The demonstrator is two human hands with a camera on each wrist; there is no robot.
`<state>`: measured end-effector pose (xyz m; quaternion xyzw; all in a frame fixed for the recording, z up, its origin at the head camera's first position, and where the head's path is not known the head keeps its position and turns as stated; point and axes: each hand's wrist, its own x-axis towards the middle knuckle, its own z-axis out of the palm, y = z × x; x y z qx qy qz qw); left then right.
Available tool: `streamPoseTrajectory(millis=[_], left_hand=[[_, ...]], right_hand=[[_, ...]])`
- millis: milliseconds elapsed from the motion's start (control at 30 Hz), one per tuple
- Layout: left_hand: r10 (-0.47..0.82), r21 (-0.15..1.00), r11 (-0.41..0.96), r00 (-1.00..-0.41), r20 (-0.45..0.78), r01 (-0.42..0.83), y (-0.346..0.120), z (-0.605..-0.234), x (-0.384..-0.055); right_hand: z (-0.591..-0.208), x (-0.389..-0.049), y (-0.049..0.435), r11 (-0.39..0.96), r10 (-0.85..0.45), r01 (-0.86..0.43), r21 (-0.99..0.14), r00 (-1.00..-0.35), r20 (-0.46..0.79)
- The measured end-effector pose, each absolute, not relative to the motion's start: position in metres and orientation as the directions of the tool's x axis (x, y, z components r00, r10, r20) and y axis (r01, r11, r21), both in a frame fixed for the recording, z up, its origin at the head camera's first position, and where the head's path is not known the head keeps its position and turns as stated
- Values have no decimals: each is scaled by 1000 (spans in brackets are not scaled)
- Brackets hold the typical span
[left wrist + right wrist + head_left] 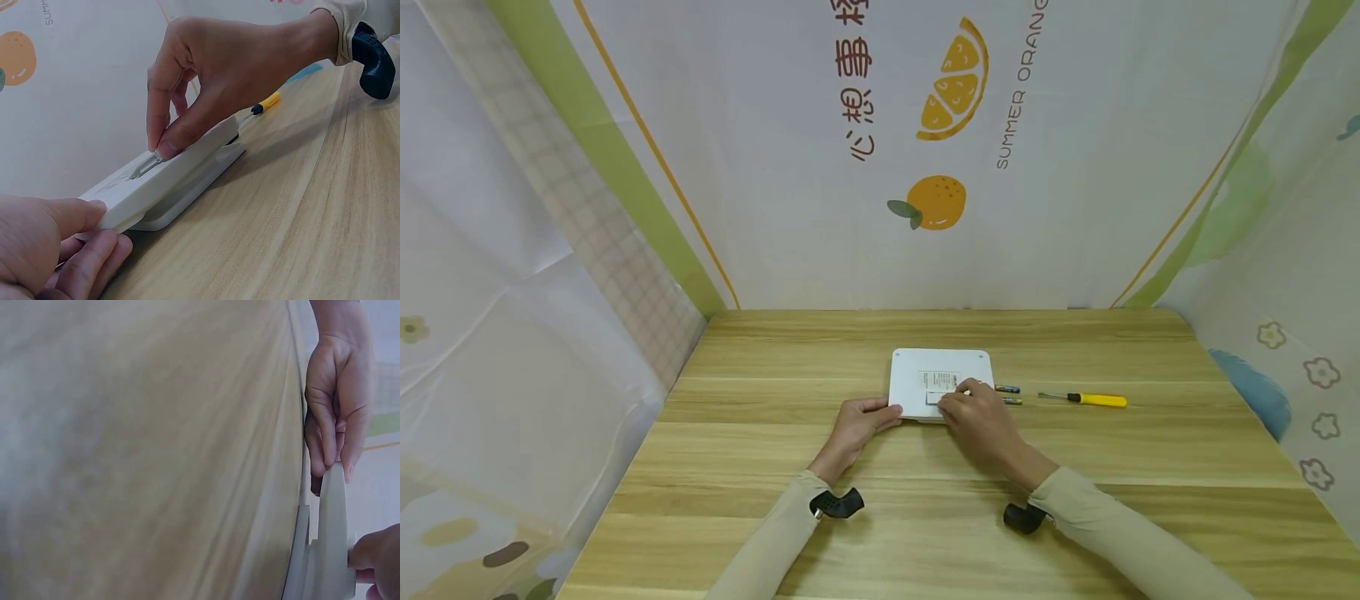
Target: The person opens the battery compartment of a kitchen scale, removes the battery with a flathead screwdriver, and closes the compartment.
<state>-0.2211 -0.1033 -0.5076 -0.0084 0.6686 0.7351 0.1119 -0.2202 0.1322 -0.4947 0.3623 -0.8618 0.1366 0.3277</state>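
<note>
A white kitchen scale lies underside up on the wooden table, with a printed label and a small battery compartment in its underside. My left hand grips its near left corner, thumb on top and fingers below. With thumb and fingertips, my right hand pinches a small pale piece at the compartment's right end. I cannot tell whether that piece is the cover. Two batteries, one farther back and one nearer, lie at the scale's right side, partly hidden.
Right of the batteries lies a screwdriver with a yellow and black handle, its tip toward the scale. Printed cloth hangs behind the wooden table and along both sides.
</note>
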Motion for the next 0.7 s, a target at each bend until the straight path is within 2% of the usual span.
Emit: streamPoseTrajectory(millis=[467, 700], left_hand=[[150, 983, -64, -976, -161, -172, -104, -509, -221], [146, 981, -69, -975, -168, -179, -104, -511, -222]], right_hand=[[-499, -221, 132, 692, -528, -722, -11, -516, 675], [-495, -223, 130, 704, -543, -711, -8, -546, 638]])
